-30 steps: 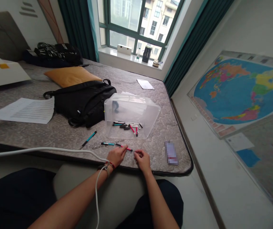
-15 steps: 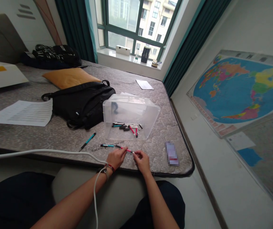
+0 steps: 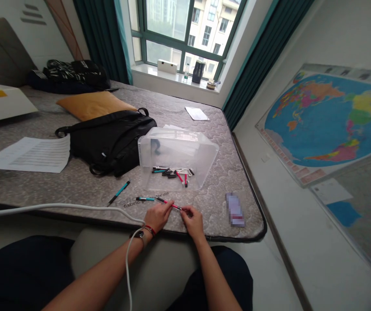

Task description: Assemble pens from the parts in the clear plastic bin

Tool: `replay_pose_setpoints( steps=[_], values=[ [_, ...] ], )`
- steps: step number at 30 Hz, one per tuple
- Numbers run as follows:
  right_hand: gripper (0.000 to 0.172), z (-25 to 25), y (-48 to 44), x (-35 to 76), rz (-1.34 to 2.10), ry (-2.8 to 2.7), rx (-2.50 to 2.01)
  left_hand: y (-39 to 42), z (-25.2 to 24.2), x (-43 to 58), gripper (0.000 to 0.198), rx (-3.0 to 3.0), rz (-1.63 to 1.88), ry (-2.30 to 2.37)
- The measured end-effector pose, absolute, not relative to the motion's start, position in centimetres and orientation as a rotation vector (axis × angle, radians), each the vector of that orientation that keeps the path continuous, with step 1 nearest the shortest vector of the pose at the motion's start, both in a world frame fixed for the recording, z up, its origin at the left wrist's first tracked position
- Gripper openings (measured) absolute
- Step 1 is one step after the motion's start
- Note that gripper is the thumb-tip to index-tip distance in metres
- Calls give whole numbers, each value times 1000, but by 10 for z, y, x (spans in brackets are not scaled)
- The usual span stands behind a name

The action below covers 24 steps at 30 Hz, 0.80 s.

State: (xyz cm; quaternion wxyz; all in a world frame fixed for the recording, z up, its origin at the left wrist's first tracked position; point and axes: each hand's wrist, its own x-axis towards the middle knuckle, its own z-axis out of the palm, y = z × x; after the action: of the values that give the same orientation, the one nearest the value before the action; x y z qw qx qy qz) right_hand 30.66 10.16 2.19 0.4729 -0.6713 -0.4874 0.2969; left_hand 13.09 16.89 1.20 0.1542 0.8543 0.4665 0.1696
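Red plastic pen (image 3: 171,205), slim and dark at its far end, was held low over the near edge of the grey quilted mattress (image 3: 75,181). The left hand (image 3: 158,216) had its fingers closed around the barrel, and the right hand (image 3: 192,221) pinched the pen's right tip; what else those fingertips held, I could not tell. A teal pen (image 3: 145,198) lay just at the red one's 10 o'clock. At 12 o'clock stood a clear plastic box (image 3: 204,149) with loose pens inside, and a black fabric bag (image 3: 114,136) sat touching the box at its 9 o'clock.
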Motion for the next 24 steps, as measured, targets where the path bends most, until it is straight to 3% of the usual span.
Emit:
replay_pose_setpoints(
  steps=[13,24],
  values=[
    [20,26,98,297,505,-1441,-1673,169,19,131,42,2459,452,1344],
    [16,38,98,297,557,-1488,-1669,168,14,130,42,2471,424,1376]
  ],
)
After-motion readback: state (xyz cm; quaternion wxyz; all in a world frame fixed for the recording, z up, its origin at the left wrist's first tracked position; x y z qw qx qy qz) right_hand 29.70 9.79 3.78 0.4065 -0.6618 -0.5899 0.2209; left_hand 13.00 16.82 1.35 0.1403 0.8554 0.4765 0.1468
